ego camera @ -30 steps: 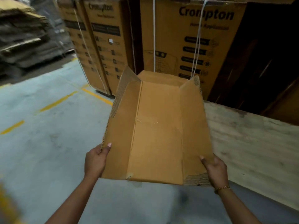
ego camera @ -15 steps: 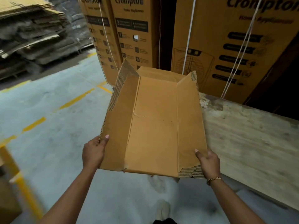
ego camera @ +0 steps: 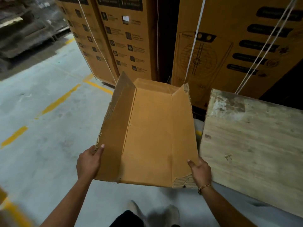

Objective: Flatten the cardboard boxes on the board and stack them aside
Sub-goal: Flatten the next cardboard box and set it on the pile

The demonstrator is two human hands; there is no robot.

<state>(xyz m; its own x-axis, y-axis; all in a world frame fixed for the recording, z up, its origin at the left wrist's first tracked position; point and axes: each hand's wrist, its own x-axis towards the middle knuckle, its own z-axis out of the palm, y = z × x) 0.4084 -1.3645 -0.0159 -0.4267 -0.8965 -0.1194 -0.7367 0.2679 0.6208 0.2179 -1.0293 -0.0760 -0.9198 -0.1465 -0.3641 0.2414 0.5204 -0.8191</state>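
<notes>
Warehouse floor (ego camera: 41, 112), printed cartons (ego camera: 127, 46) cut off at top; opened-out cardboard box (ego camera: 152, 136) held in air left of board (ego camera: 254, 145). Left hand (ego camera: 88, 161) and right hand (ego camera: 200, 169) each pinch a side flap, fingers hidden beneath.

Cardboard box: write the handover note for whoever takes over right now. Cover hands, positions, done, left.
Left hand: grips the left side panel of the cardboard box near its front end, thumb on the inner face.
Right hand: grips the box's front right corner.
Position: the box is held in the air above the floor, just left of the wooden board, not resting on it.
Done: the box is opened out into a trough.
Left: the side panels and far flap are angled up, so press it flat, then stack it aside.
</notes>
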